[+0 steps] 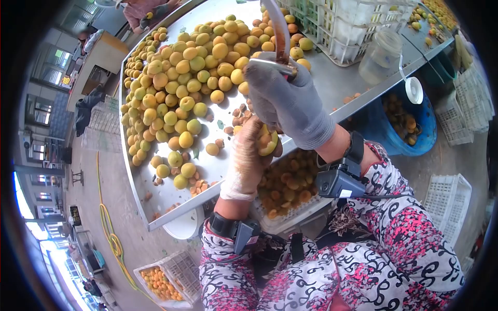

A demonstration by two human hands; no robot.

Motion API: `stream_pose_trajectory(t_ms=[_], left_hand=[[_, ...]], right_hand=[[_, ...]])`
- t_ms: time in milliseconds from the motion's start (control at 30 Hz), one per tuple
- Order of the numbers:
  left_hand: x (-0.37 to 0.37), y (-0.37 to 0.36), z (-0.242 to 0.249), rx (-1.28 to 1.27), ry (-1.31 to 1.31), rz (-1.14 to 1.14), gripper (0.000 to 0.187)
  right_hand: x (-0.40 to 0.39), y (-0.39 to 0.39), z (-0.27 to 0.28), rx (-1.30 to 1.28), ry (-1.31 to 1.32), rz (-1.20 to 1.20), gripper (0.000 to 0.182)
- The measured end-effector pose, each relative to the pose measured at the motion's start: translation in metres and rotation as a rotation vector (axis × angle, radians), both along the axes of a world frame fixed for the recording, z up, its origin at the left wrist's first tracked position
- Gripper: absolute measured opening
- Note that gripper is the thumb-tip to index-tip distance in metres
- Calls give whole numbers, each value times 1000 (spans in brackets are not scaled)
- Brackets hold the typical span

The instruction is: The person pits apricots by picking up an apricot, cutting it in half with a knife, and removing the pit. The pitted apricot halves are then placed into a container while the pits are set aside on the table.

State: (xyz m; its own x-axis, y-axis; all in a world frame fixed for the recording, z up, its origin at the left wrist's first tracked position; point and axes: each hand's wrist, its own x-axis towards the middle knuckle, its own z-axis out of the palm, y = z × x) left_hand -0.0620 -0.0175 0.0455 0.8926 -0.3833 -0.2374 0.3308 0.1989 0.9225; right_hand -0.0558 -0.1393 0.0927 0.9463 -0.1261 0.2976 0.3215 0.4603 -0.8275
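My left hand [246, 158], in a pale, stained glove, holds a cut yellow fruit [267, 141] at the table's front edge. Just above it, my right hand [293, 98], in a grey glove, is closed on a metal tool [281, 39] with a curved, brownish blade pointing up. The lower part of the tool is hidden by the fingers. A large heap of yellow-green fruits [192, 67] covers the metal table [341, 85] beyond my hands. Brown pits [242, 113] lie beside my left hand. Below the edge, a white crate [282, 224] holds cut fruit.
A blue bucket [420, 140] with fruit stands at the right. A clear jar [381, 57] and white crates [353, 26] are on the table's right side. Another person's gloved hand [160, 11] is at the far edge. A crate of orange fruits [162, 284] sits on the floor.
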Motion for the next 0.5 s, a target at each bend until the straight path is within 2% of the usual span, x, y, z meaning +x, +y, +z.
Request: stream_pose_trajectory(t_ms=[33, 67, 167, 200, 233, 300, 367, 433, 500], left_hand=[[1, 3, 3, -60, 204, -28, 35], [1, 5, 5, -40, 203, -44, 33], [-1, 7, 8, -60, 159, -110, 32], [-1, 6, 10, -61, 157, -109, 32], [0, 2, 13, -52, 185, -67, 32], [3, -1, 15, -43, 207, -32, 32], [6, 3, 12, -1, 181, -90, 34], [7, 4, 12, -8, 183, -96, 35], [6, 7, 10, -6, 199, -103, 37]], right_hand=[[3, -4, -6, 102, 45, 72, 25], [5, -8, -10, 202, 90, 143, 25], [6, -16, -14, 279, 46, 228, 22], [2, -11, -6, 183, 145, 105, 20], [-1, -5, -1, 181, 139, 104, 20], [-4, 1, 8, 103, 114, -80, 19], [-4, -4, 10, 89, 102, -78, 18], [-4, -9, 8, 127, 59, 110, 19], [-3, -6, 7, 99, 45, 93, 19]])
